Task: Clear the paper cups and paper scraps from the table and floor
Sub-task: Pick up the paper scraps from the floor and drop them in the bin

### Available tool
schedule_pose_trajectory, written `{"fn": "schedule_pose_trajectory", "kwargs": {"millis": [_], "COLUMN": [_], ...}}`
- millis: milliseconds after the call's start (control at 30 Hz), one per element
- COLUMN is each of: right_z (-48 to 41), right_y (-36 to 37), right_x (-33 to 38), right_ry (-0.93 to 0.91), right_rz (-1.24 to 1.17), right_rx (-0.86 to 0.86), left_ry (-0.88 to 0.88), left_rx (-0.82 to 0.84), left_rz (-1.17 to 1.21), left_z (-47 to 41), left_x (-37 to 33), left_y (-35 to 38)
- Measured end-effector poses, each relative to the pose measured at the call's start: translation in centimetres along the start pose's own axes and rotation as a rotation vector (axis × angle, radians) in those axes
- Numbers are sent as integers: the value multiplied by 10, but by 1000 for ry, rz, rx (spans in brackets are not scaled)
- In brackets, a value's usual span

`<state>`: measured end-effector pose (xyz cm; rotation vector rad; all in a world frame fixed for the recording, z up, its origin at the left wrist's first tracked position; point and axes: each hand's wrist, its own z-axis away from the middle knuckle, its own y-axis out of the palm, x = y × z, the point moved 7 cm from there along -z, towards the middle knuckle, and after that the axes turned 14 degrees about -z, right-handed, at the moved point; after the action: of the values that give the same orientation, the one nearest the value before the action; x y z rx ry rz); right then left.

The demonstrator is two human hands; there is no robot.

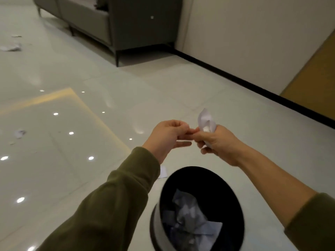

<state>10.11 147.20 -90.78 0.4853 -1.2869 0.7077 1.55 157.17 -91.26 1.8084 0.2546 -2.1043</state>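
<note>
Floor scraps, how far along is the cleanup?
Partway. Done: crumpled paper already lies in the bin. In hand: the right hand holds a paper wad, with the left hand meeting its fingers. Left: the flat scrap beside the bin, a mid-left scrap, far-left scraps. No cups or table visible.

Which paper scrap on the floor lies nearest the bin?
The flat white scrap beside the bin, partly behind the left sleeve; the others lie far left.

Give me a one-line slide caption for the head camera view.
Right hand holds crumpled paper by a black bin of paper scraps, left hand curled beside it.
</note>
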Motion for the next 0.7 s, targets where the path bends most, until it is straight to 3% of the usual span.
{"fn": "schedule_pose_trajectory", "kwargs": {"millis": [133,300,400,500,700], "right_z": [20,28,27,36,50], "right_y": [-45,-42,-32,-24,-33], "right_x": [-47,-98,-120,-137,-166], "right_ry": [118,206,218,256,362], "right_rz": [13,29,66,121,343], "right_rx": [11,64,116,210,219], "left_ry": [-109,-237,-238,-220,-116], "left_rx": [100,193,216,285,276], "left_rz": [-94,-226,-328,-579,-827], "left_z": [-11,-6,-4,-3,-3], "left_x": [39,85,102,119,129], "left_y": [47,56,46,46,47]}}
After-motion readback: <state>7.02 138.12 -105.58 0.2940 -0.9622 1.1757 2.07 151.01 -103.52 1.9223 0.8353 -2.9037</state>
